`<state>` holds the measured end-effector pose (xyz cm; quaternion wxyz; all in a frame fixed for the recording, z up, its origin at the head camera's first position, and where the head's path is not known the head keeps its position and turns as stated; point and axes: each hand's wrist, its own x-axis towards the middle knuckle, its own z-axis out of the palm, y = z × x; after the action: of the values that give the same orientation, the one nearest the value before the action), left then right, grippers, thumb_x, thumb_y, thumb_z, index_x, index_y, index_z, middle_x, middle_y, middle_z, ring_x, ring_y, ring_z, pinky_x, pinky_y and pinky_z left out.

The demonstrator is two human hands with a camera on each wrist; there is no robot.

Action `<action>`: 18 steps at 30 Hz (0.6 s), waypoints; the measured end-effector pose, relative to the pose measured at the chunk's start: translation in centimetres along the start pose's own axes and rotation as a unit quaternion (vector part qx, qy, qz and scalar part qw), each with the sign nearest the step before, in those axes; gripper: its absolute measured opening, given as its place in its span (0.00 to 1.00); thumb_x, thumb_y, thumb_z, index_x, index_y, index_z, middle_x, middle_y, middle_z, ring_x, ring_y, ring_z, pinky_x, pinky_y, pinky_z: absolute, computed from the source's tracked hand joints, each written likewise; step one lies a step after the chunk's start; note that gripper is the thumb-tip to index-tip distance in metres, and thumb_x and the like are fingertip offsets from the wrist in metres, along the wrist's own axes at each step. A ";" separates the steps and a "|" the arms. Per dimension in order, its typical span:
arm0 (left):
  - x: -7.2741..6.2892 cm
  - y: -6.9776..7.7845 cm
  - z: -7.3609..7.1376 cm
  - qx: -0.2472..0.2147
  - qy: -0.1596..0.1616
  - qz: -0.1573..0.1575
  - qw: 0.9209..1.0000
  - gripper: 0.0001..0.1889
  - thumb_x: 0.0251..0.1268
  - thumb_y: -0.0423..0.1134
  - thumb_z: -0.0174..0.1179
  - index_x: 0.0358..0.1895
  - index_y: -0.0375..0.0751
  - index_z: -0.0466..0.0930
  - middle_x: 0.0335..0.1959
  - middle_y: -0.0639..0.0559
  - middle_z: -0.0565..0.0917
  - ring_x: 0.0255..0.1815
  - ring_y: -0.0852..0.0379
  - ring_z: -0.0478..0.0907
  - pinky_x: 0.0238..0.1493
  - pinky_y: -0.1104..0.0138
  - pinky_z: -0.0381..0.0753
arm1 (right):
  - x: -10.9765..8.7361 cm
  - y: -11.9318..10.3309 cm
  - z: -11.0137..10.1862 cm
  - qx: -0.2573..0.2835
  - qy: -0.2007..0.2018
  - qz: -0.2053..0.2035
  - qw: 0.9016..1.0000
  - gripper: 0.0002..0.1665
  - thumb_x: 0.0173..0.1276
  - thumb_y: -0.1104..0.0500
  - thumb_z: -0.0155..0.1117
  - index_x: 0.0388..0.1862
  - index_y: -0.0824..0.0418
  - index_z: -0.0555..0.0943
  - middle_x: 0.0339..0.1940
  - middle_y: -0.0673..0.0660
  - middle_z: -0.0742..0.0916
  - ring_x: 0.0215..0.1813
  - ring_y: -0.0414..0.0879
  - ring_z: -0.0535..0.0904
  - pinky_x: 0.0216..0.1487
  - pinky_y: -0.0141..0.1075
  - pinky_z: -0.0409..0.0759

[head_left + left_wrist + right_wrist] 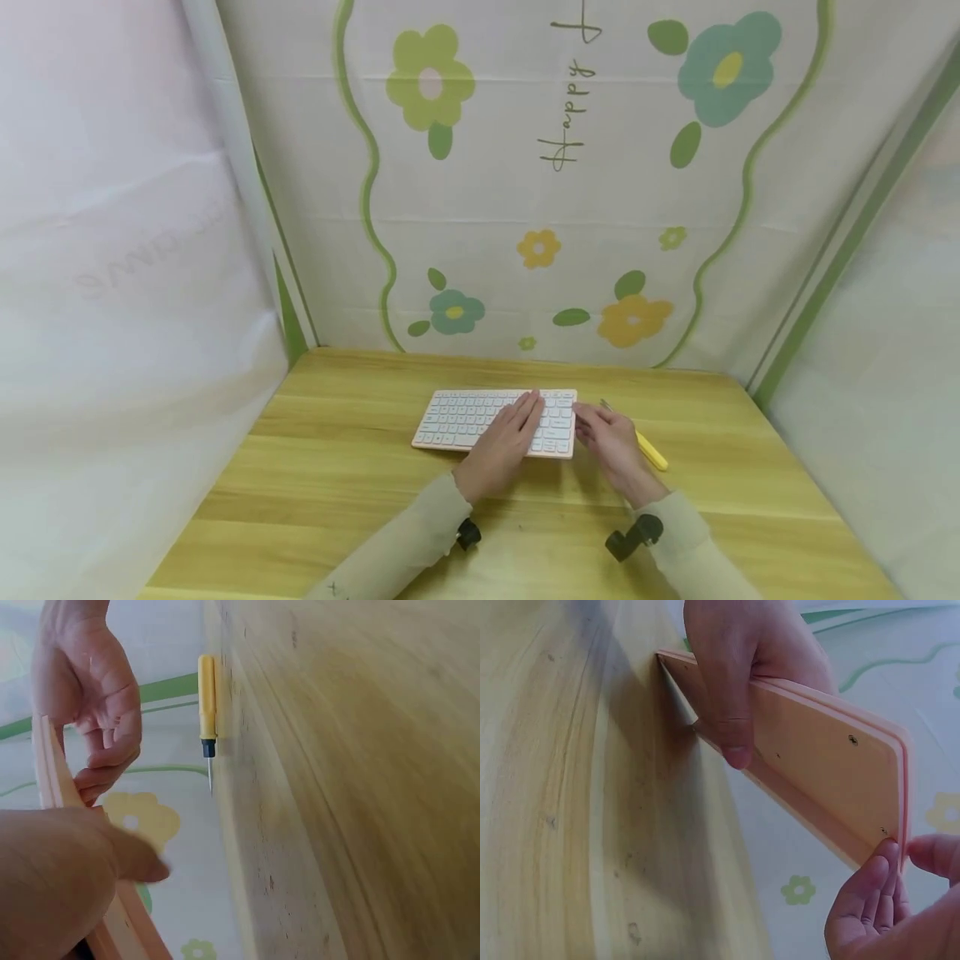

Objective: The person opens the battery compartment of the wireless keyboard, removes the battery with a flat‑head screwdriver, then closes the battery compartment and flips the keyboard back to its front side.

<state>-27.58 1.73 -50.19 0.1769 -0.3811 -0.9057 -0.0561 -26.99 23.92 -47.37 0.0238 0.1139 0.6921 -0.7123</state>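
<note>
Head view is showing us the keyboard (474,417) near the middle of the table's (322,500) far edge, its right end tilting up off the surface. We are judging a slip the likeliest trouble: if our right hand (611,446) is pinching too lightly, or our left hand (504,437) is twisting, the raised end could be dropping onto the table. The screwdriver (651,452), lying between the right hand and the table's right edge, could be rolling off if a wrist is knocking it. Our left fingers are lying together across the keys (555,417) while the thumb (731,731) is pressing the underside (817,750), clamping the keyboard. Our right thumb and fingers are pinching its right edge by the far corner, only its thickness parting them; how hard, we are not able to tell.
</note>
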 end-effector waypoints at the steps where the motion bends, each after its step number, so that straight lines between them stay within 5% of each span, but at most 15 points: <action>1: 0.0 0.0 0.0 -0.005 0.005 0.001 1.000 0.41 0.73 0.24 0.59 0.85 0.30 0.49 0.87 0.35 0.55 0.88 0.43 0.55 0.82 0.53 0.68 | -0.1 -0.1 0.0 -0.001 -0.001 -0.003 1.000 0.31 0.80 0.47 0.64 0.71 0.66 0.77 0.59 0.56 0.87 0.55 0.39 0.86 0.57 0.28 0.86; 6: -0.3 -0.4 -0.5 -0.025 0.040 0.011 0.999 0.38 0.75 0.21 0.55 0.84 0.29 0.51 0.86 0.35 0.57 0.87 0.44 0.57 0.82 0.52 0.68 | -0.6 -1.0 0.3 0.001 -0.002 -0.025 1.000 0.31 0.81 0.48 0.64 0.70 0.69 0.77 0.53 0.52 0.90 0.52 0.37 0.88 0.58 0.29 0.87; 13: -0.5 -1.4 -2.4 -0.083 0.048 0.018 0.995 0.39 0.76 0.19 0.53 0.85 0.30 0.47 0.87 0.36 0.55 0.88 0.44 0.54 0.84 0.52 0.63 | -0.7 -2.3 0.4 0.014 -0.031 -0.076 0.997 0.29 0.84 0.53 0.59 0.68 0.77 0.76 0.45 0.50 0.92 0.49 0.38 0.90 0.55 0.30 0.88; 18: -0.4 -2.7 -4.3 -0.205 0.068 0.019 0.976 0.39 0.76 0.16 0.47 0.85 0.30 0.44 0.87 0.35 0.52 0.88 0.41 0.52 0.85 0.50 0.61 | -0.4 -2.3 0.3 0.001 -0.050 -0.093 0.994 0.29 0.83 0.54 0.60 0.66 0.79 0.76 0.47 0.56 0.93 0.50 0.41 0.91 0.59 0.36 0.88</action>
<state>-28.03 -1.45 -46.20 0.1571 -0.4214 -0.8536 -0.2630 -27.10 23.71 -45.00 -0.0078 0.0135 0.6967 -0.7172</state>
